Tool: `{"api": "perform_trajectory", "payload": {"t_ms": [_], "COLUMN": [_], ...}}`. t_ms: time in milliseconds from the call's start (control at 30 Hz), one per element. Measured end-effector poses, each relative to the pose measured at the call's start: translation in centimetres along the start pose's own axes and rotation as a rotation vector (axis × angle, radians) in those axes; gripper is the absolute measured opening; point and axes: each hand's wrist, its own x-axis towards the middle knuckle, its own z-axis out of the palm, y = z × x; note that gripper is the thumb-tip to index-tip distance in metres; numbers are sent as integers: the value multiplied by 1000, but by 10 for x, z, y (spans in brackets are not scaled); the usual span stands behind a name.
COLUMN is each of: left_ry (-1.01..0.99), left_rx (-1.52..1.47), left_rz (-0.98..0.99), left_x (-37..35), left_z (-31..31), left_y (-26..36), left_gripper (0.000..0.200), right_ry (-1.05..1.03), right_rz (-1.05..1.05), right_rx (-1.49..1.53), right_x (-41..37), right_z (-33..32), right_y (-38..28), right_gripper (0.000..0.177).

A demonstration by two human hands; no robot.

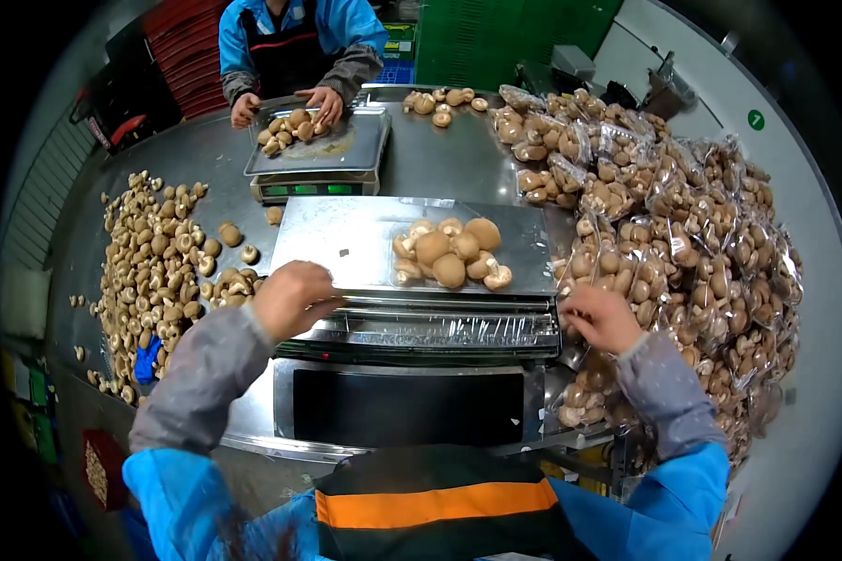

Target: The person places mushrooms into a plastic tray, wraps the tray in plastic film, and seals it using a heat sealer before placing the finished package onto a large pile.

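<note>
A cluster of mushrooms (449, 251) lies on a metal plate (323, 234) in front of me. Below the plate runs a metal roller slot (430, 327) with clear film. My left hand (295, 297) hovers at the left end of the slot, fingers bent toward the right; whether it pinches anything is hidden. On the right end of the slot is my right hand (603, 318), thumb and fingers curled near the edge, beside the bagged mushrooms (683, 252). I cannot make out anything between its fingertips.
Loose mushrooms (159, 252) are heaped at the left, with a blue object (147, 360) among them. Across the table a co-worker's hands (323, 105) touch mushrooms on a scale (365, 154). A black panel (407, 404) lies nearest my body. Several mushrooms sit at the far edge.
</note>
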Motion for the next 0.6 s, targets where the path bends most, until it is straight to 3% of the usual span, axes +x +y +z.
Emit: {"api": "perform_trajectory", "payload": {"t_ms": [100,133,200,333,367,400,567,600], "left_ry": [-51,-109,-151,-122,-58,-69,-54,-44], "left_rx": [348,405,380,361,359,371,318,297], "left_rz": [39,55,88,3,21,23,12,8], "left_x": [-28,-24,-12,-5,-7,-7,-6,-7], "left_z": [4,9,31,55,62,59,60,61], "left_y": [6,11,12,10,5,9,6,6], "left_gripper": [27,44,53,43,42,40,38,37], "right_ry": [-56,-46,-75,90,73,143,-13,48], "right_rz": [-41,-79,-148,-53,57,-16,-265,-234], "right_rx": [-225,-220,-234,10,79,-20,-208,-152], "right_x": [-28,-24,-13,-16,-22,-22,2,0], "right_z": [3,16,34,43,37,31,44,48], "right_y": [-5,0,4,14,14,15,8,14], "right_gripper": [34,38,45,50,57,59,49,49]}}
